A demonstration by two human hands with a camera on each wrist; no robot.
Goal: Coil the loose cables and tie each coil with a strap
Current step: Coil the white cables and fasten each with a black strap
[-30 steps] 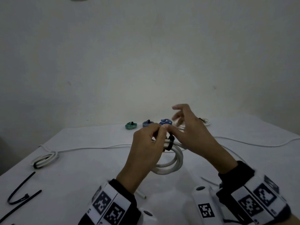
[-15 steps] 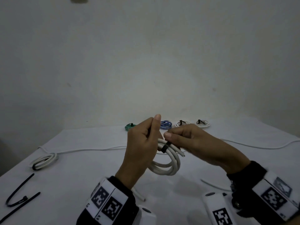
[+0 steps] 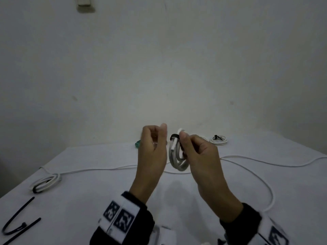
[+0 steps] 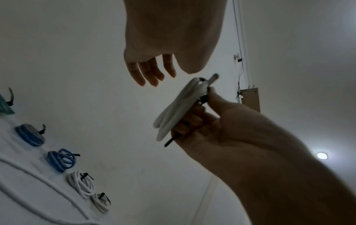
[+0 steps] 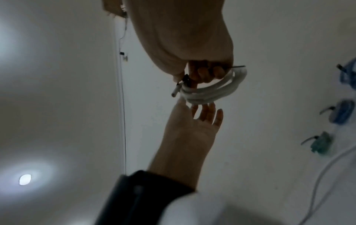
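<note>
Head view, right hand: the right hand (image 3: 200, 156) is gripping the white cable coil (image 3: 176, 156) above the table (image 3: 230, 191), thumb pressing near a black strap (image 3: 174, 136) wrapping the coil's top.
Head view, left hand: the left hand (image 3: 153, 147) is hovering just at 9 o'clock of the coil, apart from it, fingers loosely curled and holding nothing.
Head view, table: a long loose white cable (image 3: 265, 163) is trailing toward 3 o'clock; a strapped white coil (image 3: 45, 182) is lying at 8 o'clock, loose black straps (image 3: 19, 225) nearer at 7 o'clock, a small tied white coil (image 3: 218, 139) at 1 o'clock.
Left wrist view: left-hand fingers (image 4: 150, 73) are hanging relaxed, not touching the coil (image 4: 177, 109); the right hand (image 4: 212, 121) is clutching it, the strap tail (image 4: 169, 141) poking out below. 5 tied coils are lining the table at 8 o'clock, among them a blue coil (image 4: 61, 161).
Right wrist view: the right hand (image 5: 202, 71) is curling round the coil (image 5: 213, 89); the left hand (image 5: 194, 121) is sitting open just at 6 o'clock of it; whether it touches is unclear.
</note>
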